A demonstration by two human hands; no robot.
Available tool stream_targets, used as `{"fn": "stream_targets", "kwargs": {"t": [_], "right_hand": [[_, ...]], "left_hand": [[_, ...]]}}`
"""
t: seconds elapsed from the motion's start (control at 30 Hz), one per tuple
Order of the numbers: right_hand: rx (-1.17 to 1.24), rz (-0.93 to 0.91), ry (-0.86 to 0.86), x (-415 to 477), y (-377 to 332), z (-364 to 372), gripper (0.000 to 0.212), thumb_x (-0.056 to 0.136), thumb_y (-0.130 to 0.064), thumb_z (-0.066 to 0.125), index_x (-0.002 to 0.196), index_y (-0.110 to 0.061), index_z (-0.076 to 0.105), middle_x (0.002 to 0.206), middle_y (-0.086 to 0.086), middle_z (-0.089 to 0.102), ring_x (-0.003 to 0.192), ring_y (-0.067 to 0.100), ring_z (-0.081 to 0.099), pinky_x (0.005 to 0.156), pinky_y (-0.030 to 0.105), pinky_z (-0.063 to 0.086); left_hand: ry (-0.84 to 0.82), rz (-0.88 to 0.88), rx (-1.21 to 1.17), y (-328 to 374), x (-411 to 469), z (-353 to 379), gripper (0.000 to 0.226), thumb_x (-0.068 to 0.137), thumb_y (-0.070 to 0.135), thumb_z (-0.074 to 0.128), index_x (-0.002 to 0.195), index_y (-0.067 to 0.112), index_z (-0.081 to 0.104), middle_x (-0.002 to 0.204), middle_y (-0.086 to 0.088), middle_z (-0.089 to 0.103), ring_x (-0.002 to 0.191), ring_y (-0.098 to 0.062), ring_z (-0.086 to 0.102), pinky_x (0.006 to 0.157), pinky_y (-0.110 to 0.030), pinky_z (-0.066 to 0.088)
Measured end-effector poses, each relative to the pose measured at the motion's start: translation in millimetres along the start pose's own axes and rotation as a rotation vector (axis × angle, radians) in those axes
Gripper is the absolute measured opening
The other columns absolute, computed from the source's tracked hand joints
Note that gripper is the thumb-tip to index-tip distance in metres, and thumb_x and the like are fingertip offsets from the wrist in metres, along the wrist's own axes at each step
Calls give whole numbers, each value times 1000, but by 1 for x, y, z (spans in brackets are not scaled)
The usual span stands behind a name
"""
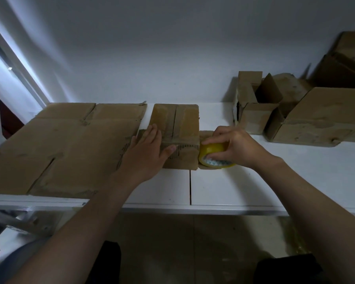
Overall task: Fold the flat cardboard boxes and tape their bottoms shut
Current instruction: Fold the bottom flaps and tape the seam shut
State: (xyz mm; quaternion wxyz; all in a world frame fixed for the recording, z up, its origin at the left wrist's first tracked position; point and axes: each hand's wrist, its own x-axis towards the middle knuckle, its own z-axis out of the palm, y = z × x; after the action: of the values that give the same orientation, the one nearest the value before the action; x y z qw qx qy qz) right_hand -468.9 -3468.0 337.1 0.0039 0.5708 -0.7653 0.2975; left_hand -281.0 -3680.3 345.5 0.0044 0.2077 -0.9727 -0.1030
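Note:
A small folded cardboard box [182, 121] stands bottom-up in the middle of the white table [223, 187]. A strip of tape runs across its closed flaps toward the right edge. My left hand [150, 148] lies flat on the box's left side, fingers spread, pressing it down. My right hand [232, 146] grips a yellow tape roll [211, 152] held against the box's right side. A large flat cardboard sheet [66, 148] lies on the table to the left, touching the box.
Several folded open boxes [258, 117] stand at the back right by the white wall, with a bigger box [324, 119] and another stacked one [348, 58] beyond. A seam [190, 187] splits the tabletop. A metal frame [19, 220] sits at lower left.

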Motion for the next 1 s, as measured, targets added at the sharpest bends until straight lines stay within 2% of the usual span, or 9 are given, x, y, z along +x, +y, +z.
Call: {"fn": "stream_targets", "kwargs": {"t": [0.17,0.27,0.33,0.5,0.63,0.77,0.87,0.93,1.0], "right_hand": [[-8,18,-12,0,-2,0,41,74,-34,88,114,-32,76,107,-4,67,97,15,61,84,31,54],[-13,16,-17,-1,-3,0,41,74,-32,89,113,-31,76,108,-3,67,97,16,61,84,29,53],[1,19,-20,-4,-2,0,41,74,-32,89,113,-31,76,108,-5,66,98,14,61,83,20,49],[58,77,-117,-7,-1,-9,36,75,-30,88,108,-36,74,108,-12,60,100,9,57,82,20,46],[24,221,-216,-6,-7,-15,39,77,-31,86,102,-34,57,107,-23,54,99,9,54,71,19,44],[34,256,-256,0,-18,-13,63,76,-43,85,126,-41,48,122,-18,47,107,4,49,82,16,40],[-133,140,-153,12,-33,-1,67,85,-75,51,145,-46,42,146,-13,40,126,18,37,104,32,39],[-251,105,-108,24,-48,13,67,89,-80,26,145,-49,44,154,-15,37,129,23,33,106,38,37],[-288,126,-99,34,-58,29,66,90,-79,26,143,-48,49,152,-16,41,127,25,34,101,37,39]], "left_hand": [[19,-123,-390,-2,5,-3,79,101,61,22,161,15,1,168,5,-13,154,-12,-7,123,-37,2],[69,-270,-834,2,10,-6,63,106,52,31,161,26,14,168,7,9,154,-17,13,124,-40,15],[99,-295,-949,-1,11,-7,60,106,51,34,160,28,22,166,5,21,151,-19,22,123,-42,21],[156,-216,-779,2,8,-2,69,99,53,52,157,21,30,156,3,40,139,-21,41,104,-31,34],[208,-169,-674,-2,2,11,103,67,75,72,152,33,32,149,5,44,131,-15,46,105,-42,45],[214,-65,-567,-8,5,15,81,75,60,77,147,40,45,142,3,44,123,-13,46,98,-30,41],[256,-52,-556,-10,9,16,73,78,52,78,144,33,53,131,0,51,114,-15,50,100,-32,43],[257,-45,-544,-13,12,20,72,78,52,77,143,31,54,121,-1,55,109,-18,53,96,-32,45],[257,-40,-551,-17,14,22,78,73,62,75,141,30,56,111,1,54,102,-18,55,88,-30,45]]}}
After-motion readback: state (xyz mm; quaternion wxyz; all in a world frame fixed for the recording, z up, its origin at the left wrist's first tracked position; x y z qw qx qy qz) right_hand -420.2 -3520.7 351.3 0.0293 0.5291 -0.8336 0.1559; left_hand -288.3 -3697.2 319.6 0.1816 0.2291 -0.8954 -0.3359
